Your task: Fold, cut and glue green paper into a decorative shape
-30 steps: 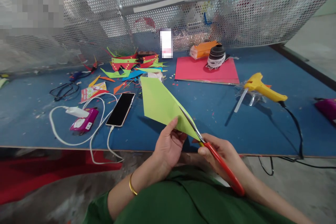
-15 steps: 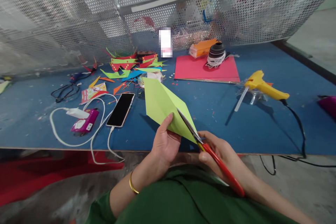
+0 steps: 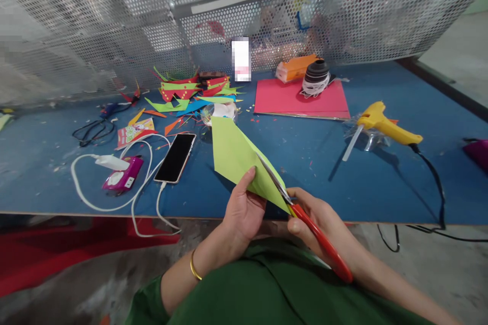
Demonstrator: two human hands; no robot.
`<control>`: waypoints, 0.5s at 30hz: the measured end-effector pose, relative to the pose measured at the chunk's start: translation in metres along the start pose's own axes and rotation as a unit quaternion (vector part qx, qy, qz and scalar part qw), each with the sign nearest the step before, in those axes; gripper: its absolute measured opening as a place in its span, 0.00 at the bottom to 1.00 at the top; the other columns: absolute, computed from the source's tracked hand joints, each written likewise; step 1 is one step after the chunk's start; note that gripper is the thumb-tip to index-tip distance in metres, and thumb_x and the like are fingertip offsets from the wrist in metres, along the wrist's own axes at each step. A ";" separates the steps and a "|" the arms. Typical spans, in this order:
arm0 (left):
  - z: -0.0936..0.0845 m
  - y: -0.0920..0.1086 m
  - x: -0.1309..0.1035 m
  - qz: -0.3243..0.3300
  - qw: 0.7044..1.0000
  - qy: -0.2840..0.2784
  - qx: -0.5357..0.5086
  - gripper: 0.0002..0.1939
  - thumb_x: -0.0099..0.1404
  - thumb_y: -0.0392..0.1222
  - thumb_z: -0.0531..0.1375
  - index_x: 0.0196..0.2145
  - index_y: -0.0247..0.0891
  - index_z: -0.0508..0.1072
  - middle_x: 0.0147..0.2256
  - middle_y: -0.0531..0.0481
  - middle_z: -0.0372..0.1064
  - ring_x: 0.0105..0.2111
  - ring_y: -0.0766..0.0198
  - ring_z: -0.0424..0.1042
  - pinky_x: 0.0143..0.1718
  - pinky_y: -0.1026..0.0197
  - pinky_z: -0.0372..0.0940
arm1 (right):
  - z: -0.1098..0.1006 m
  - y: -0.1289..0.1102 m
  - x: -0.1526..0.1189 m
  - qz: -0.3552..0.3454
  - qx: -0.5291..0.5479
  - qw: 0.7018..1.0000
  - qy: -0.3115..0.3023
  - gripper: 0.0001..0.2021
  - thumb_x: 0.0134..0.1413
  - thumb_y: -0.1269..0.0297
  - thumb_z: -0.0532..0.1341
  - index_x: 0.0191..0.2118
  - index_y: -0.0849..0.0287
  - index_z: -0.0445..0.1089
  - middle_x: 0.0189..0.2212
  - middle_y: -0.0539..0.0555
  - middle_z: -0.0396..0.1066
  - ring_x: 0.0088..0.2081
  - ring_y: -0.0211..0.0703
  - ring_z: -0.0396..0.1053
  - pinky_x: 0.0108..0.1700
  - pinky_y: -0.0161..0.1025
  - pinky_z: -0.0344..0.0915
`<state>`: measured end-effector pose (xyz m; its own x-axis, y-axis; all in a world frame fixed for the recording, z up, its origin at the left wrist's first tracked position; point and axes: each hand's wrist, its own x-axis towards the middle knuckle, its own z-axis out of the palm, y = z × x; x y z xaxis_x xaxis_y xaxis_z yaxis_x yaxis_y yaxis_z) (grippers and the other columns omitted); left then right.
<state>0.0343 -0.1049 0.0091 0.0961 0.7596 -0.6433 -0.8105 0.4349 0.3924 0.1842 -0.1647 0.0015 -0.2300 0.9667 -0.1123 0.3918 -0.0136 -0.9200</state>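
Shifting slightly toward 5 o'clock since the last frame: lime-green angular paper sheet (image 3: pixel 232 155), now hanging over the blue bench (image 3: pixel 328 193) near its close edge. Left hand (image 3: pixel 244 210) is pinching it, thumb on top, fingers curling beneath. Right hand (image 3: pixel 320 216) is closing around long red-handled metal scissors (image 3: pixel 326 246), blades lying along the sheet; blade gap, can't tell. Black-screened rectangular phone (image 3: pixel 176 157) is lying at 10 o'clock from the hands, yellow plastic glue gun (image 3: pixel 391 128) at 2, pinkish-red rectangular sheets (image 3: pixel 278 99) at 1.
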 end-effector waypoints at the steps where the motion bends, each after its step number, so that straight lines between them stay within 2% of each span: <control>1: 0.000 0.000 0.000 0.001 1.000 0.000 -0.001 0.05 0.66 0.33 0.62 0.39 0.31 0.77 0.32 0.47 0.79 0.30 0.64 0.78 0.37 0.62 0.73 | 0.000 0.000 0.000 0.001 -0.002 1.000 -0.001 0.38 0.53 0.26 0.50 0.47 0.60 0.66 0.22 0.49 0.67 0.22 0.39 0.61 0.23 0.36 0.53; 3: 0.000 0.001 -0.001 0.001 1.000 0.000 -0.003 0.05 0.66 0.33 0.62 0.39 0.31 0.77 0.32 0.47 0.79 0.30 0.64 0.78 0.37 0.62 0.73 | 0.001 0.000 0.001 0.001 -0.010 1.000 0.001 0.41 0.52 0.25 0.49 0.50 0.61 0.66 0.23 0.50 0.68 0.23 0.41 0.63 0.24 0.37 0.56; 5: 0.000 0.001 -0.001 0.000 1.000 0.000 -0.003 0.05 0.66 0.33 0.62 0.39 0.30 0.77 0.33 0.46 0.80 0.31 0.64 0.78 0.38 0.62 0.73 | 0.002 0.001 0.002 0.001 -0.018 1.000 0.013 0.45 0.52 0.24 0.48 0.57 0.63 0.63 0.24 0.51 0.70 0.24 0.43 0.65 0.27 0.38 0.60; 8: 0.001 0.001 -0.001 0.002 1.000 0.006 -0.009 0.06 0.65 0.32 0.62 0.40 0.30 0.77 0.34 0.47 0.80 0.32 0.64 0.78 0.39 0.63 0.73 | 0.003 0.003 0.002 0.014 -0.033 0.999 0.029 0.55 0.50 0.23 0.48 0.68 0.67 0.51 0.25 0.53 0.72 0.26 0.48 0.69 0.30 0.42 0.65; 10: 0.001 0.001 -0.001 0.002 1.000 0.014 -0.009 0.05 0.65 0.32 0.63 0.39 0.31 0.78 0.33 0.47 0.80 0.31 0.63 0.78 0.39 0.62 0.73 | 0.002 0.004 0.003 0.024 -0.048 0.998 0.031 0.58 0.49 0.23 0.48 0.70 0.70 0.47 0.26 0.55 0.73 0.27 0.51 0.71 0.31 0.43 0.66; 15: 0.001 0.000 0.001 0.005 1.000 0.028 -0.001 0.07 0.64 0.32 0.63 0.40 0.31 0.78 0.35 0.46 0.80 0.32 0.62 0.78 0.40 0.61 0.73 | 0.001 0.002 0.004 0.045 -0.077 0.996 0.030 0.60 0.47 0.21 0.47 0.70 0.71 0.48 0.28 0.57 0.74 0.29 0.54 0.72 0.31 0.45 0.66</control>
<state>0.0346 -0.1038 0.0092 0.0568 0.7358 -0.6748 -0.8121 0.4272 0.3975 0.1831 -0.1607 -0.0010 -0.1364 0.9769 -0.1645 0.5415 -0.0655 -0.8381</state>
